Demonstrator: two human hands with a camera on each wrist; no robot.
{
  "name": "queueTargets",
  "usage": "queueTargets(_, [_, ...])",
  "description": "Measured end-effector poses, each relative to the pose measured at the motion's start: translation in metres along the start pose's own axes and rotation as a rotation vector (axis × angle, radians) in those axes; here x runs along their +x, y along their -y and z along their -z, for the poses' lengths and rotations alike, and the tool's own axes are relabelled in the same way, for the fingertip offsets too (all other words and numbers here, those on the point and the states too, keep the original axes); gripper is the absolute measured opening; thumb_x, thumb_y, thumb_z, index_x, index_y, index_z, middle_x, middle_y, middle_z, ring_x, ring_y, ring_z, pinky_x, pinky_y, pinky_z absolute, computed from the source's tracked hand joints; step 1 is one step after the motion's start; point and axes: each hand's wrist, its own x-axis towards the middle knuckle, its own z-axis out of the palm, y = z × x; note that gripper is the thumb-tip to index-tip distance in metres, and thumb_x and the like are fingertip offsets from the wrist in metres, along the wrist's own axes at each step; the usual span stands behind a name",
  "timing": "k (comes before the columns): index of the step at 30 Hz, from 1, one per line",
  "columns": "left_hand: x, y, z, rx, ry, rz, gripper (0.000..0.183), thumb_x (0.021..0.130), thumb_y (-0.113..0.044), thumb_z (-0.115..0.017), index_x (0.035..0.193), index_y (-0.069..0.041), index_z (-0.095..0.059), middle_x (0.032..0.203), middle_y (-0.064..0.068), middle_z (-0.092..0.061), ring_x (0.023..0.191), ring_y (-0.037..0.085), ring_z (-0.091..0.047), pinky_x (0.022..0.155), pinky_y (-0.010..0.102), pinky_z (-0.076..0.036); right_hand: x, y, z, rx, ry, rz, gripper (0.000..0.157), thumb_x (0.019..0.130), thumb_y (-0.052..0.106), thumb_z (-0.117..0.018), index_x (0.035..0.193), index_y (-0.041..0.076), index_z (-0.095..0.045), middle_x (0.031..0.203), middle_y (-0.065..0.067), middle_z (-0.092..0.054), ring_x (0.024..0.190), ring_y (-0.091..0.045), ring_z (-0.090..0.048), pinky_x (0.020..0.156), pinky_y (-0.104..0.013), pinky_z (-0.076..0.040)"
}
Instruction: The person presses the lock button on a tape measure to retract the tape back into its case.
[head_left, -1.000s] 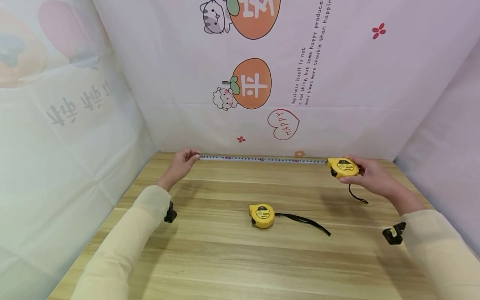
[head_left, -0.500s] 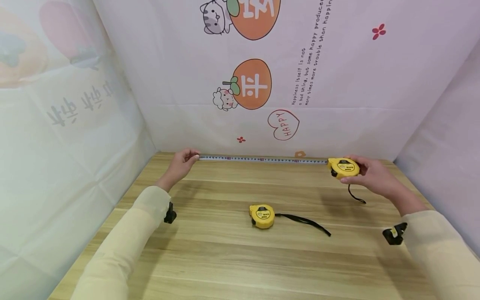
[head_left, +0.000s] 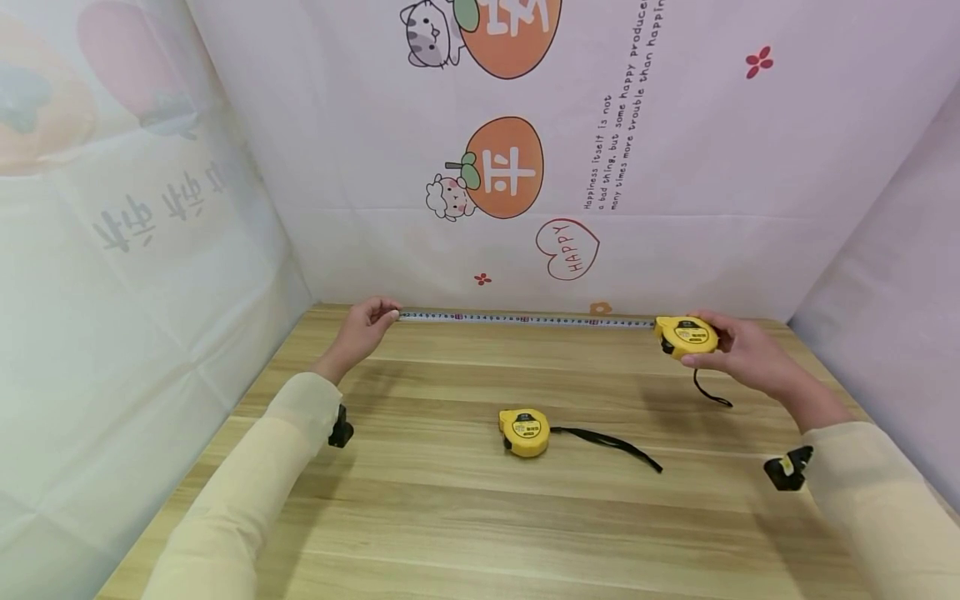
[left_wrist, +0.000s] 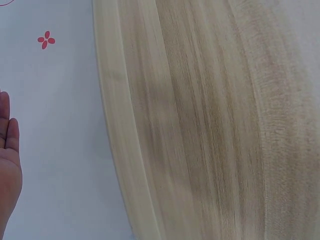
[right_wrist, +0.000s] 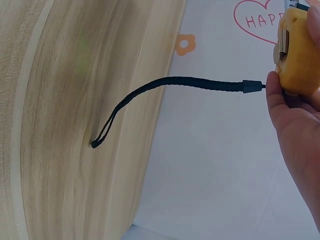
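A yellow tape measure (head_left: 686,336) is in my right hand (head_left: 742,354), thumb on the near side and fingers behind it. Its white blade (head_left: 525,319) is drawn out leftward across the back of the table. The free end of that blade is pinched between thumb and fingers of my left hand (head_left: 366,327). From the case hangs a black wrist strap (right_wrist: 175,82), seen whole in the right wrist view. In the left wrist view only the edge of my left hand (left_wrist: 9,160) shows, and the blade is out of frame.
A second yellow tape measure (head_left: 525,432) lies on the wooden table (head_left: 420,517), its black strap (head_left: 611,442) trailing right. White printed cloth (head_left: 675,167) rises behind the table's back edge and along both sides. Each wrist wears a small black camera (head_left: 341,427).
Both hands keep their places and the blade stays stretched at the same length. The strap under the held tape measure has swung slightly left.
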Motion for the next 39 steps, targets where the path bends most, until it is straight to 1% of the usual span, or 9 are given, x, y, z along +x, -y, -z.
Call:
queueTargets(3, [-0.002, -0.003, 0.000, 0.000, 0.002, -0.008, 0.025, 0.102, -0.006, -0.049, 0.119, 0.012, -0.057, 0.109, 0.027, -0.060, 0.092, 0.021, -0.056, 0.079, 0.029, -0.045, -0.001, 0.002, -0.001, 0.018, -0.001, -0.017, 0.083, 0.087, 0.027, -0.075, 0.148, -0.007, -0.029, 0.133, -0.028, -0.047, 0.094, 0.004, -0.055, 0.075, -0.017, -0.050])
queueTargets(8, [0.000, -0.002, -0.002, -0.014, 0.007, -0.002, 0.025, 0.102, -0.005, -0.049, 0.119, 0.012, -0.057, 0.110, 0.029, -0.059, 0.094, 0.026, -0.056, 0.081, 0.034, -0.046, 0.000, 0.005, -0.003, 0.014, 0.002, -0.018, 0.084, 0.087, 0.031, -0.076, 0.147, -0.007, -0.031, 0.134, -0.028, -0.046, 0.097, 0.002, -0.054, 0.076, -0.016, -0.049])
queueTargets(16, [0.014, 0.033, -0.007, -0.029, -0.011, 0.014, 0.029, 0.103, -0.013, -0.050, 0.121, 0.008, -0.058, 0.111, 0.025, -0.060, 0.097, 0.029, -0.055, 0.083, 0.040, -0.045, 0.002, 0.005, -0.005, 0.007, -0.004, -0.018, 0.082, 0.087, 0.029, -0.076, 0.146, -0.008, -0.032, 0.135, -0.028, -0.046, 0.097, 0.007, -0.051, 0.076, -0.012, -0.047])
queueTargets(18, [0.015, 0.035, -0.007, -0.034, -0.011, 0.015, 0.029, 0.103, -0.016, -0.051, 0.121, 0.006, -0.058, 0.111, 0.023, -0.061, 0.097, 0.027, -0.056, 0.084, 0.040, -0.045, 0.002, 0.006, -0.005, 0.005, -0.005, -0.016, 0.082, 0.087, 0.028, -0.076, 0.146, -0.008, -0.032, 0.136, -0.029, -0.046, 0.101, 0.002, -0.052, 0.076, -0.012, -0.047])
queueTargets(21, [0.015, 0.036, -0.007, -0.037, -0.008, 0.015, 0.029, 0.102, -0.019, -0.052, 0.120, 0.003, -0.060, 0.110, 0.019, -0.062, 0.098, 0.026, -0.056, 0.084, 0.040, -0.046, 0.002, 0.008, -0.006, 0.000, -0.004, -0.020, 0.082, 0.087, 0.029, -0.075, 0.147, -0.007, -0.032, 0.137, -0.029, -0.044, 0.112, -0.016, -0.053, 0.077, -0.010, -0.045])
queueTargets(23, [0.015, 0.035, -0.007, -0.035, -0.008, 0.014, 0.029, 0.102, -0.020, -0.053, 0.119, 0.003, -0.060, 0.109, 0.017, -0.062, 0.098, 0.025, -0.057, 0.085, 0.040, -0.047, 0.002, 0.009, -0.006, -0.003, -0.005, -0.027, 0.083, 0.087, 0.031, -0.075, 0.147, -0.007, -0.032, 0.138, -0.028, -0.044, 0.118, -0.030, -0.050, 0.077, -0.009, -0.044])
queueTargets(25, [0.014, 0.033, -0.007, -0.031, -0.007, 0.012, 0.029, 0.102, -0.020, -0.053, 0.119, 0.002, -0.060, 0.109, 0.016, -0.062, 0.098, 0.025, -0.057, 0.085, 0.040, -0.047, 0.002, 0.009, -0.006, -0.006, -0.003, -0.033, 0.084, 0.087, 0.032, -0.075, 0.147, -0.007, -0.031, 0.139, -0.029, -0.043, 0.122, -0.039, -0.047, 0.077, -0.009, -0.043])
queueTargets(33, [0.015, 0.032, -0.010, -0.031, -0.011, 0.015, 0.031, 0.102, -0.019, -0.053, 0.121, 0.004, -0.059, 0.109, 0.016, -0.062, 0.098, 0.026, -0.058, 0.085, 0.040, -0.047, 0.002, 0.011, -0.006, 0.010, -0.003, -0.035, 0.085, 0.087, 0.033, -0.075, 0.147, -0.007, -0.030, 0.140, -0.029, -0.042, 0.123, -0.041, -0.045, 0.077, -0.009, -0.044])
queueTargets(39, [0.016, 0.030, -0.012, -0.052, -0.006, 0.013, 0.029, 0.102, -0.016, -0.052, 0.120, 0.005, -0.059, 0.111, 0.023, -0.061, 0.099, 0.028, -0.056, 0.085, 0.042, -0.046, 0.002, 0.011, -0.007, 0.021, 0.005, -0.052, 0.086, 0.087, 0.033, -0.075, 0.148, -0.007, -0.029, 0.140, -0.029, -0.041, 0.123, -0.041, -0.045, 0.077, -0.010, -0.044])
